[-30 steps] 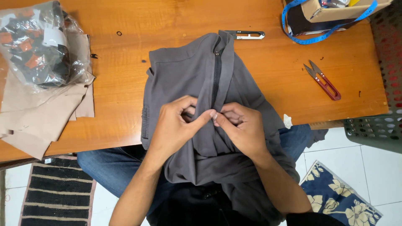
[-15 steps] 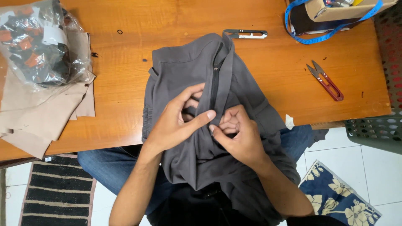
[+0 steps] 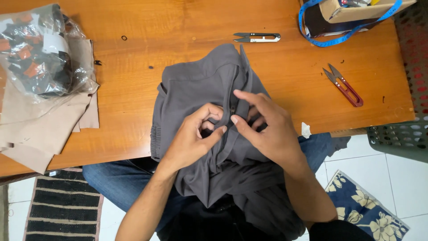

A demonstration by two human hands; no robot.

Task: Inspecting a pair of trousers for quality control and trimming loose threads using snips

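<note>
I see a grey garment (image 3: 200,89) of smooth woven cloth lying bunched on the near edge of the wooden tabletop (image 3: 133,102), its lower part hanging off the edge over the lap. A dark zipper (image 3: 230,96) runs down its middle, and a gathered elastic band shows on its left border.

The left hand (image 3: 189,140) rests on the cloth left of the zipper line. Its grip is closed: thumb and fingers pinch a fold of the grey fabric beside the zipper. The right hand (image 3: 267,129) lies on the cloth right of the zipper. Its grip is partly closed, fingers curled on the fabric, thumb tip pressed at the zipper seam and nearly meeting the left thumb. I cannot tell whether it has the slider itself.

Surroundings:
- Just beyond the garment's far edge lies a pair of black-and-silver thread snips (image 3: 257,37), flat, apart from the cloth.
- To the right, well apart, lies a second pair of red-handled snips (image 3: 344,85), pointed blades aimed away.
- At the far right corner stands a cardboard box (image 3: 352,9) with a blue measuring tape (image 3: 332,40) looped around it.
- At the left lies a crinkled clear plastic bag (image 3: 40,53) of dark and orange items, resting on flat beige fabric pieces (image 3: 40,129).
- A grey perforated basket (image 3: 403,134) stands at the right edge.

Nothing lies between the hands and the zipper.
</note>
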